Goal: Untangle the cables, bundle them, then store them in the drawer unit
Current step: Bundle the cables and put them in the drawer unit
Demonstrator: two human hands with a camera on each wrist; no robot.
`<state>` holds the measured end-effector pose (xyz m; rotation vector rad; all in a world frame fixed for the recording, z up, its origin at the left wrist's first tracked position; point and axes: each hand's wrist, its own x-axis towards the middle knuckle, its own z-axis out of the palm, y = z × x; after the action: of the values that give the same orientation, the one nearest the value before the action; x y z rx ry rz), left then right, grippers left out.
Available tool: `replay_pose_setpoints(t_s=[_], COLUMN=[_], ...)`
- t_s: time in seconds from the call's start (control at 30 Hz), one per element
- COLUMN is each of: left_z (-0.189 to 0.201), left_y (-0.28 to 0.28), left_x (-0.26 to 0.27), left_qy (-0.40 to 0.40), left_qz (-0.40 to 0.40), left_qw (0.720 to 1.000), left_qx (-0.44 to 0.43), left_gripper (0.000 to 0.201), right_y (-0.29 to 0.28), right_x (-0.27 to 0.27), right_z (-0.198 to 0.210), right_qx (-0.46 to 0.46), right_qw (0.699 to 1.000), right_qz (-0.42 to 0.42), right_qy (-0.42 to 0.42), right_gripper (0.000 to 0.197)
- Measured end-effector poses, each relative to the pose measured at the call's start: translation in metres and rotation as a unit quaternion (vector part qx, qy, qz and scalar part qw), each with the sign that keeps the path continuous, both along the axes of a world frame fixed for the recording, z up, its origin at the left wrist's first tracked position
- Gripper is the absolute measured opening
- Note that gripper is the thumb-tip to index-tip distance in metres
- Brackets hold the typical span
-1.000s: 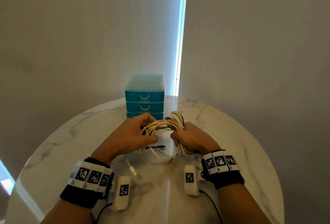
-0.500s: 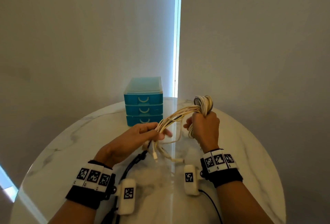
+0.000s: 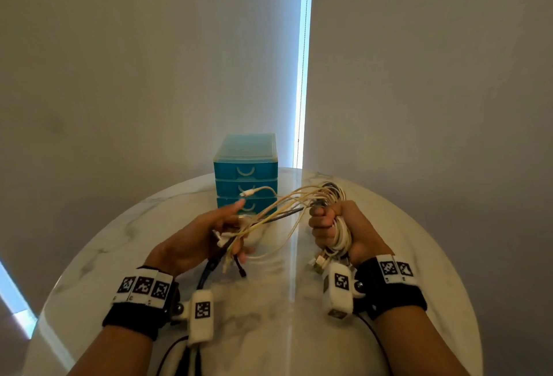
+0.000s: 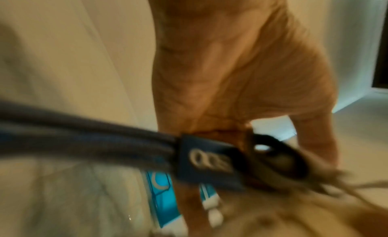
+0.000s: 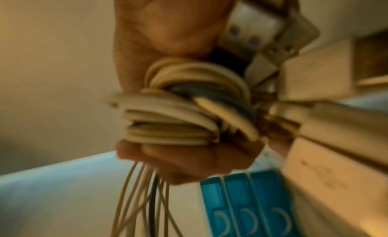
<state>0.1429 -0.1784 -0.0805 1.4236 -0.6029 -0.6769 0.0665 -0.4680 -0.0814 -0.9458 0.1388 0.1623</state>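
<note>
My right hand (image 3: 326,226) grips a coil of white and grey cables (image 3: 339,236) in a fist, held upright above the table. Several loose strands (image 3: 281,205) run leftward from the coil to my left hand (image 3: 209,235), whose lower fingers curl around their ends while the index finger points forward. A white plug (image 3: 248,193) sticks up in front of the blue drawer unit (image 3: 245,170), whose drawers are closed. In the right wrist view the fist (image 5: 178,25) wraps the coil (image 5: 174,121). In the left wrist view a dark cable (image 4: 84,141) with a blue connector (image 4: 201,161) crosses my palm (image 4: 231,74).
The round white marble table (image 3: 269,300) lies under both hands, with the drawer unit at its far edge against the pale wall. A bright vertical slit of light (image 3: 302,76) runs down the wall behind the unit.
Both hands have lifted the cables off the table and drawn apart. The right hand turned the coil upright, and the strands now stretch between the hands.
</note>
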Motion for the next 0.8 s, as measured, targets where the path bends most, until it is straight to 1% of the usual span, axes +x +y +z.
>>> replay_pose_setpoints(t_s=[0.03, 0.1, 0.17, 0.23, 0.3, 0.33, 0.37, 0.43, 0.5, 0.53, 0.6, 0.63, 0.67, 0.73, 0.8], left_z=[0.0, 0.0, 0.0, 0.003, 0.004, 0.004, 0.005, 0.007, 0.01, 0.011, 0.011, 0.01, 0.01, 0.009, 0.009], left_y=[0.005, 0.01, 0.009, 0.003, 0.0, 0.0, 0.0, -0.001, -0.008, -0.014, -0.026, -0.03, -0.033, -0.034, -0.031], left_x=[0.001, 0.001, -0.002, -0.005, -0.005, -0.005, -0.006, -0.012, -0.02, -0.024, -0.03, -0.031, -0.032, -0.033, -0.031], left_qy=[0.031, 0.056, 0.07, 0.068, 0.057, 0.059, 0.066, 0.083, 0.115, 0.133, 0.18, 0.193, 0.195, 0.181, 0.133], left_qz=[-0.029, -0.046, -0.036, -0.032, -0.013, -0.009, -0.013, -0.021, -0.039, -0.066, -0.117, -0.132, -0.141, -0.141, -0.123], left_qw=[0.999, 0.996, 0.995, 0.996, 0.998, 0.997, 0.995, 0.986, 0.964, 0.949, 0.918, 0.911, 0.913, 0.933, 0.963], left_qx=[-0.027, -0.051, -0.055, -0.048, -0.036, -0.047, -0.07, -0.144, -0.235, -0.28, -0.334, -0.34, -0.329, -0.276, -0.197], left_gripper=[0.073, 0.078, 0.072, 0.065, 0.063, 0.06, 0.057, 0.046, 0.045, 0.045, 0.046, 0.051, 0.058, 0.071, 0.078], right_y=[-0.001, -0.001, 0.0, 0.001, 0.001, 0.0, -0.001, -0.002, 0.001, 0.003, 0.005, 0.005, 0.004, -0.001, -0.007], right_x=[0.001, 0.001, 0.0, 0.001, 0.001, 0.002, 0.003, 0.006, 0.007, 0.007, 0.007, 0.006, 0.006, 0.005, 0.005], right_z=[0.001, 0.004, 0.004, 0.003, 0.001, 0.001, 0.0, -0.003, -0.004, -0.004, -0.002, -0.001, -0.001, -0.002, -0.004], right_qx=[0.053, 0.115, 0.146, 0.17, 0.193, 0.205, 0.216, 0.236, 0.247, 0.244, 0.237, 0.239, 0.247, 0.257, 0.262], right_qw=[0.997, 0.983, 0.973, 0.97, 0.97, 0.969, 0.968, 0.964, 0.96, 0.96, 0.96, 0.96, 0.957, 0.954, 0.953], right_qz=[0.06, 0.136, 0.162, 0.154, 0.117, 0.102, 0.087, 0.057, 0.039, 0.027, 0.011, 0.006, 0.004, -0.001, -0.015], right_qy=[-0.013, -0.047, -0.074, -0.086, -0.092, -0.093, -0.095, -0.11, -0.126, -0.132, -0.145, -0.148, -0.151, -0.156, -0.151], right_gripper=[0.022, 0.018, 0.017, 0.019, 0.021, 0.022, 0.023, 0.031, 0.04, 0.04, 0.038, 0.039, 0.041, 0.046, 0.044])
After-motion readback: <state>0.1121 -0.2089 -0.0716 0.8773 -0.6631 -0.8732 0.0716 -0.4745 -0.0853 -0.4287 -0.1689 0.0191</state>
